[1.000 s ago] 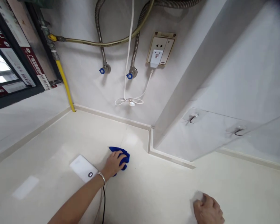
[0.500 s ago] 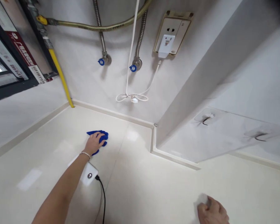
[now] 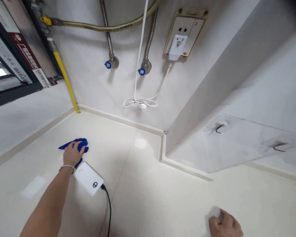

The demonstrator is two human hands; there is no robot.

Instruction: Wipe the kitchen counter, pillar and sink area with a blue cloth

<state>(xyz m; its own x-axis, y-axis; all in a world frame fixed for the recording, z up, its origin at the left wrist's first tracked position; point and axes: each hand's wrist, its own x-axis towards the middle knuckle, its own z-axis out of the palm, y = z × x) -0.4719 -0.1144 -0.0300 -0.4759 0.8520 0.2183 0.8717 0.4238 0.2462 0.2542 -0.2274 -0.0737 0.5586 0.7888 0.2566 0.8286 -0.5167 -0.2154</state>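
Blue cloth, grasped by the left hand on the countertop beside the white device, should be kept flat under even pressure, clear of the device; whether the curled right hand grips anything cannot be determined.

Left arm extended forward, left hand palm down, right hand curled

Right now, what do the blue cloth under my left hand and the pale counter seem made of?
The cloth looks like soft fabric, perhaps microfibre: matte, with rounded folds. The counter seems polished stone or composite, judging by its bright reflections; which, I can't tell.
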